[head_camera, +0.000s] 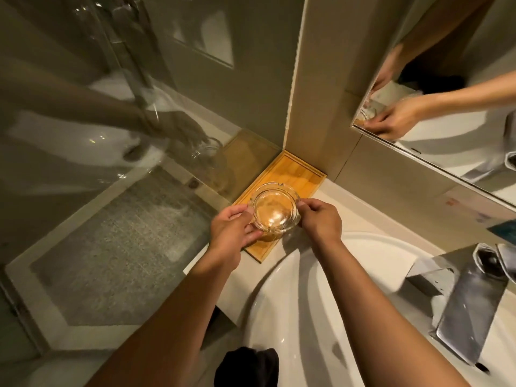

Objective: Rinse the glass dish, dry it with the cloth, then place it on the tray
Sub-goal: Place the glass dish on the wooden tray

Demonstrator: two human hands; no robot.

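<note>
A round clear glass dish (275, 209) with a notched rim is over the near half of the wooden tray (296, 174), which lies in the corner of the counter. My left hand (233, 230) grips the dish's left side with fingers under its lower edge. From the right, my right hand (321, 219) pinches the rim. Whether the dish rests on the tray or hangs just above it cannot be told. A dark cloth (247, 367) lies at the sink's near edge, at the bottom of the view.
A white basin (321, 317) fills the lower right, with a chrome tap (469, 311) at its right. A white paper sheet (402, 272) lies by the tap. A mirror (460, 93) hangs on the right wall. A glass shower partition (111, 135) stands left of the tray.
</note>
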